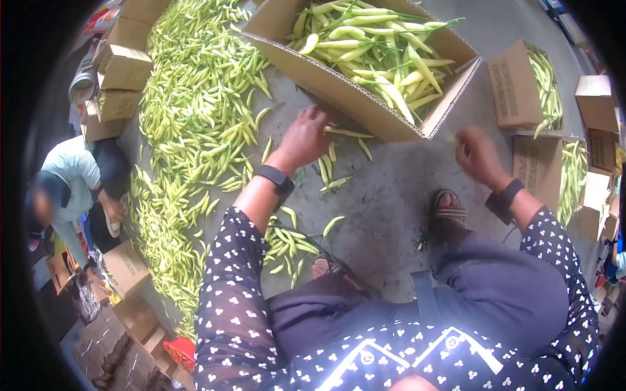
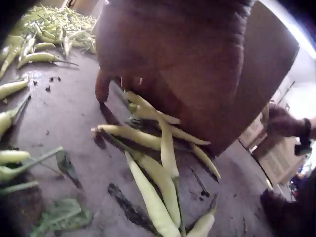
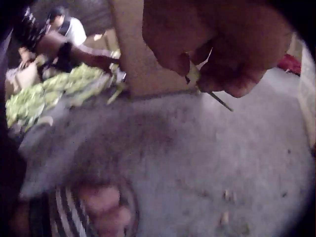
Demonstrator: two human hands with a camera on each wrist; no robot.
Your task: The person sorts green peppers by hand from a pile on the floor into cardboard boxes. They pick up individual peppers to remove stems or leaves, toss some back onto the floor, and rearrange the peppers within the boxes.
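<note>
My left hand (image 1: 303,142) reaches down to the floor beside the near wall of a cardboard box (image 1: 339,98). Pale green chili peppers (image 2: 153,175) lie under and in front of its palm in the left wrist view. One pepper (image 1: 350,132) sticks out past its fingers; the fingertips are mostly hidden, so I cannot tell whether they grip it. To the right of the box, my right hand (image 1: 481,155) pinches a chili pepper (image 3: 194,75), its thin stem (image 3: 220,101) poking out below the fingers. Light green peppers (image 1: 372,52) fill the box.
A long heap of peppers (image 1: 189,143) spreads over the floor on the left. A small pile (image 1: 287,244) lies by my foot. Filled boxes (image 1: 515,85) stand at right. Another person (image 1: 72,169) bends down at far left, near more cartons (image 1: 124,267).
</note>
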